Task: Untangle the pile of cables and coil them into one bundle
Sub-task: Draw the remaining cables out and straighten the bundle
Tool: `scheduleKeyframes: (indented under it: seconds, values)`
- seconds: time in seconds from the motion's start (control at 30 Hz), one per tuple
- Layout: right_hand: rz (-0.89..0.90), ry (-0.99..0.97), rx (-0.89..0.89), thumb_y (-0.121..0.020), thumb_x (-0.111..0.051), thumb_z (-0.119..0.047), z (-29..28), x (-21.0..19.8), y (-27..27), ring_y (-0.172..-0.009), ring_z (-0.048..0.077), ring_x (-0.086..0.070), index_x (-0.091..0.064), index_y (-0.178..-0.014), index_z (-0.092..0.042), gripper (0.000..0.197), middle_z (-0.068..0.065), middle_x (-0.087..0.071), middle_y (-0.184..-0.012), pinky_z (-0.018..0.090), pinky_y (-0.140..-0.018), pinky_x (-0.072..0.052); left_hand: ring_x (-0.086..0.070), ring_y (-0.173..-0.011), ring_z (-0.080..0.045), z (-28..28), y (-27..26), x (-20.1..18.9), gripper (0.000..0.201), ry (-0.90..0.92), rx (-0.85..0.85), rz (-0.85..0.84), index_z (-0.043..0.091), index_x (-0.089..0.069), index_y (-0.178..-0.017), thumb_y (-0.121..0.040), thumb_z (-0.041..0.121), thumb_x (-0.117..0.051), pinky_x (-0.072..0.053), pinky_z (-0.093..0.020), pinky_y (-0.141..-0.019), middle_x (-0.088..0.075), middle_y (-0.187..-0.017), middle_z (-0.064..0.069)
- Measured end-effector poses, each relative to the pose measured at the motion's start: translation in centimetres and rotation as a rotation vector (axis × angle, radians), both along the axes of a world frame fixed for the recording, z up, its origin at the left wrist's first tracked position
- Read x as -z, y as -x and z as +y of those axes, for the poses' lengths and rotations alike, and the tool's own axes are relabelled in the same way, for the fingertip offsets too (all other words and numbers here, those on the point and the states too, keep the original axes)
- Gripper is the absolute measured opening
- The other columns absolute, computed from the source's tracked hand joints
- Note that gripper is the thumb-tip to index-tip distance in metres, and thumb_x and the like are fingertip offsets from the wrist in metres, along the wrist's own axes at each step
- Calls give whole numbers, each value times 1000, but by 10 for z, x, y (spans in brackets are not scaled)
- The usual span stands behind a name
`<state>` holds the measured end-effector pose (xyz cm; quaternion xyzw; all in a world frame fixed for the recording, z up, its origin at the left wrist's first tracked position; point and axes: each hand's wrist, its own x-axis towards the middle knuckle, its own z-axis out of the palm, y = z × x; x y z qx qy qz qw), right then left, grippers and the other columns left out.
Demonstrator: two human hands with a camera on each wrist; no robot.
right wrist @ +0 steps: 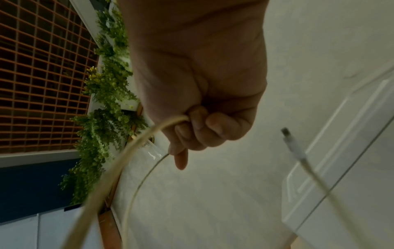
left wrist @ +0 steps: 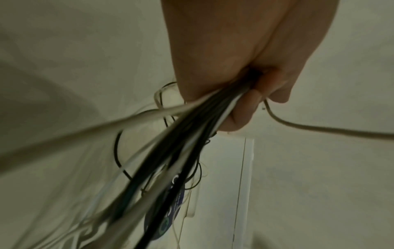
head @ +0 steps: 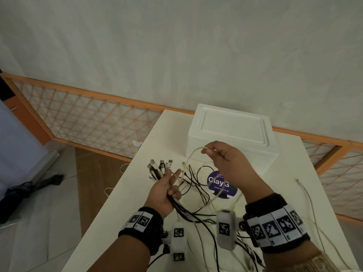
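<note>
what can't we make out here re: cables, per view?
- Head: cable count in the left hand; the strands overlap in the bundle of cables.
- Head: cable tails cut off by the bottom edge and hidden behind the wrist cameras.
- Left wrist: bundle blurred, plugs hidden behind the hand.
- Right wrist: the right hand pinches the cream cable; its near end is blurred and cut off.

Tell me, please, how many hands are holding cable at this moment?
2. The left hand grips the bundle of cables, plugs fanned beyond its fingers. The right hand pinches one pale cable, raised in front of the white box.
</note>
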<state>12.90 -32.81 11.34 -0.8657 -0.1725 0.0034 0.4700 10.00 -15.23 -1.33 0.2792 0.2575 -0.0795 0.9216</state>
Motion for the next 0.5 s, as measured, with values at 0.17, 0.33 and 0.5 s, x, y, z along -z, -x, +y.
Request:
scheduleKeyframes:
  seconds: [0.17, 0.33, 0.5]
  values:
    - [-60, -182, 113, -97, -48, -21, -18, -16, 3, -46, 6, -40, -62, -89, -31, 19, -12, -46, -47, 26, -47, -42, -28, -31, -5, 3, 3, -1, 34, -43, 25, 13, 16, -52, -121, -92, 34, -55, -27, -17, -35, -67, -121, -6]
    - [-235, -18, 155, -92, -57, -27, -28, -33, 5, -52, 11, -48, -63, -90, -32, 8, -4, -50, -54, 17, -54, -40, -26, -32, -5, 1, 4, -5, 20, -159, 109, -22, 12, -61, -98, -95, 31, -52, -23, -16, -37, -66, -70, -1]
    - [-324, 79, 423, -91, -60, -23, -66, -35, 3, -67, 7, -58, -69, -95, -19, 11, -1, -69, -79, 14, -59, -37, -22, -31, -6, 22, 17, 4, 32, -152, 153, -18, 14, -48, -65, -95, 27, -50, -20, -17, -35, -27, -45, 6]
